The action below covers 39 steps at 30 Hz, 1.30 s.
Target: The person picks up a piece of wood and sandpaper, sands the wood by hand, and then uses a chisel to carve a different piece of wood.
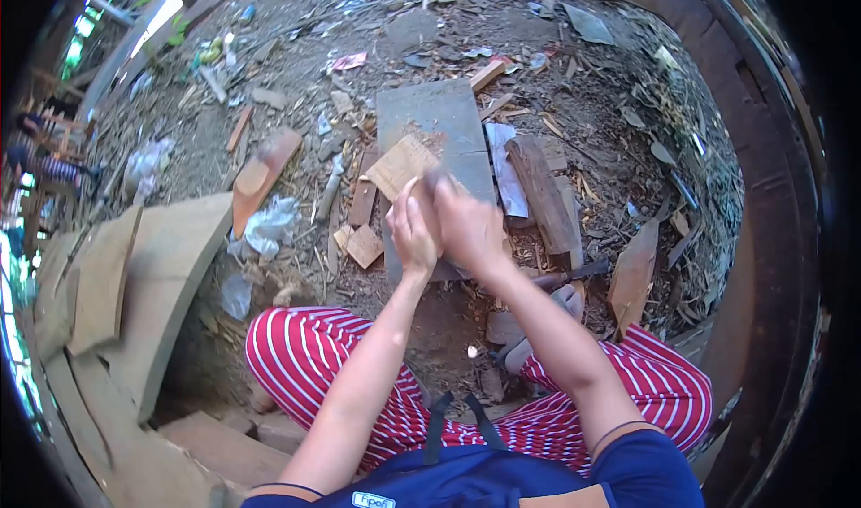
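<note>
My left hand [413, 232] is closed, its fingers held together against a piece of wood [401, 164] with a pale face. Right beside it, my right hand [468, 232] is smeared by motion, its fingers curled round something dark that I cannot make out. Both hands meet over a grey board [430, 109] lying on the ground, which has wood crumbs on it. Small wood offcuts [364, 246] lie just left of my left hand.
A thick rough wood piece [543, 194] and a white sheet [508, 169] lie right of the board. Further left are a reddish wood piece [266, 178], a plastic bag [269, 225] and large curved planks [179, 257]. Chips and litter cover the ground.
</note>
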Available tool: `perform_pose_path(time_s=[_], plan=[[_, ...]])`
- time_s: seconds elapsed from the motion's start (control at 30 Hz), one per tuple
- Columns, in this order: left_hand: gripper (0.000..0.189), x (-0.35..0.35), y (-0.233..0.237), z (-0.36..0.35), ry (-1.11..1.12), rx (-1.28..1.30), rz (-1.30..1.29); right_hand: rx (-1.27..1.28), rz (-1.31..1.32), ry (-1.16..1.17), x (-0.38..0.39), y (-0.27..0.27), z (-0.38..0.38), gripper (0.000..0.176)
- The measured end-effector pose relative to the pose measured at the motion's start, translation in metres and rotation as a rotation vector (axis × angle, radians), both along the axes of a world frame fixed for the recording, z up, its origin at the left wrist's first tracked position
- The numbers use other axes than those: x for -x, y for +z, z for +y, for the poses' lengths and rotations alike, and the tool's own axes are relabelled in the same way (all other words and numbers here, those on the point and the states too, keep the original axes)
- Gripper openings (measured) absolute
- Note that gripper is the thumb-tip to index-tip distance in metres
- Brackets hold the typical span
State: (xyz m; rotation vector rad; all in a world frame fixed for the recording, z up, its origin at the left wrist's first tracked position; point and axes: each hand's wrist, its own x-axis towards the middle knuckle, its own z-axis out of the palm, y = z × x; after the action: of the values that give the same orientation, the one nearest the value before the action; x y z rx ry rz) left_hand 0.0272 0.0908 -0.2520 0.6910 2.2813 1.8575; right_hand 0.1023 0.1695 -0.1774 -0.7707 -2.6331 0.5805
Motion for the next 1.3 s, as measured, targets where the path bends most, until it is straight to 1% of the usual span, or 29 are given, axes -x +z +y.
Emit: perform_pose_path(time_s=[0.07, 0.1, 0.13, 0.2, 0.27, 0.3, 0.33, 0.4, 0.43, 0.5, 0.53, 0.57, 0.6, 0.67, 0.7, 0.73, 0.8, 0.83, 0.87, 0.9, 0.93, 1.0, 1.03, 1.07, 1.1, 1.13, 1.2, 1.23, 1.3], plan=[[0.039, 0.001, 0.005, 0.002, -0.019, 0.041, -0.003, -0.025, 0.052, 0.078, -0.018, -0.008, -0.02, 0.021], [0.039, -0.001, 0.006, 0.003, 0.007, 0.054, 0.017, 0.007, 0.017, 0.098, -0.015, 0.0, -0.015, 0.027], [0.039, -0.004, 0.007, 0.001, 0.033, 0.076, 0.035, 0.023, 0.006, 0.092, 0.0, -0.004, 0.001, 0.027], [0.039, -0.01, 0.015, -0.005, 0.004, 0.064, 0.02, -0.028, -0.041, -0.094, 0.03, -0.012, 0.032, 0.02], [0.041, -0.011, 0.028, 0.0, 0.017, 0.105, -0.008, -0.017, -0.001, -0.086, 0.034, -0.02, 0.028, 0.022], [0.042, -0.007, 0.014, -0.001, -0.013, 0.046, 0.02, -0.011, 0.024, -0.071, 0.032, -0.019, 0.028, 0.024], [0.042, -0.006, 0.012, -0.001, -0.007, 0.029, 0.012, 0.0, 0.104, 0.019, 0.01, 0.003, 0.008, 0.036], [0.037, -0.007, 0.011, -0.004, 0.009, 0.051, 0.048, -0.02, 0.016, 0.136, -0.016, 0.003, -0.017, 0.032], [0.036, -0.01, 0.01, -0.004, 0.026, 0.026, 0.036, -0.022, 0.009, 0.145, -0.013, 0.006, -0.013, 0.032], [0.036, -0.005, 0.009, -0.001, 0.014, 0.052, 0.032, 0.016, -0.126, 0.091, 0.0, 0.014, 0.001, 0.034], [0.036, -0.005, 0.01, -0.003, 0.002, 0.068, 0.035, 0.001, -0.129, -0.003, 0.017, -0.001, 0.021, 0.034], [0.037, -0.004, 0.014, -0.004, -0.028, 0.09, -0.05, -0.003, -0.143, -0.065, 0.035, -0.019, 0.04, 0.034], [0.037, -0.005, 0.018, -0.004, -0.027, 0.087, -0.037, -0.004, -0.15, -0.128, 0.049, -0.029, 0.05, 0.033], [0.037, -0.01, 0.022, 0.0, 0.029, 0.091, -0.034, -0.041, -0.111, -0.023, 0.026, -0.011, 0.022, 0.03], [0.037, -0.008, 0.014, 0.001, 0.036, 0.082, -0.028, -0.075, 0.005, 0.033, 0.008, -0.002, 0.002, 0.024], [0.037, -0.007, 0.012, 0.0, 0.04, 0.075, -0.04, -0.133, 0.011, 0.083, -0.007, -0.013, -0.011, 0.025], [0.037, -0.007, 0.008, -0.004, 0.012, 0.058, 0.058, -0.096, 0.002, 0.139, -0.015, -0.014, -0.015, 0.026], [0.037, -0.007, 0.006, 0.0, 0.037, 0.086, -0.01, -0.097, -0.006, 0.096, -0.008, -0.008, -0.008, 0.026], [0.037, -0.01, 0.006, -0.004, 0.038, 0.101, -0.024, -0.094, -0.017, 0.052, 0.007, -0.004, 0.007, 0.025], [0.039, -0.009, 0.011, -0.003, 0.01, 0.111, -0.066, -0.066, -0.139, -0.069, 0.026, -0.015, 0.031, 0.03], [0.038, -0.01, 0.013, -0.001, 0.031, 0.106, -0.039, -0.072, -0.13, -0.069, 0.025, -0.018, 0.031, 0.03], [0.037, -0.007, 0.013, 0.001, 0.055, 0.087, -0.002, -0.002, -0.053, -0.095, 0.025, -0.019, 0.024, 0.028], [0.037, -0.005, 0.007, 0.001, 0.038, 0.049, -0.007, -0.01, 0.049, -0.049, 0.008, -0.013, 0.004, 0.026], [0.037, -0.005, 0.002, 0.0, 0.019, 0.015, -0.017, -0.067, -0.045, -0.019, -0.007, -0.006, -0.015, 0.026], [0.037, -0.008, 0.008, -0.003, 0.023, 0.107, -0.002, -0.062, 0.011, 0.007, -0.018, -0.008, -0.027, 0.026], [0.037, -0.01, 0.009, -0.001, 0.037, 0.105, -0.012, -0.053, 0.067, 0.035, -0.024, -0.01, -0.033, 0.026], [0.038, -0.01, 0.01, 0.002, 0.057, 0.048, -0.06, -0.026, 0.024, -0.028, -0.008, -0.006, -0.015, 0.022], [0.038, -0.007, 0.001, 0.0, 0.037, 0.026, -0.016, 0.025, 0.008, -0.09, 0.006, -0.01, 0.003, 0.017], [0.038, -0.011, 0.011, 0.002, 0.042, 0.059, -0.035, 0.016, 0.006, -0.122, 0.014, -0.027, 0.015, 0.017]])
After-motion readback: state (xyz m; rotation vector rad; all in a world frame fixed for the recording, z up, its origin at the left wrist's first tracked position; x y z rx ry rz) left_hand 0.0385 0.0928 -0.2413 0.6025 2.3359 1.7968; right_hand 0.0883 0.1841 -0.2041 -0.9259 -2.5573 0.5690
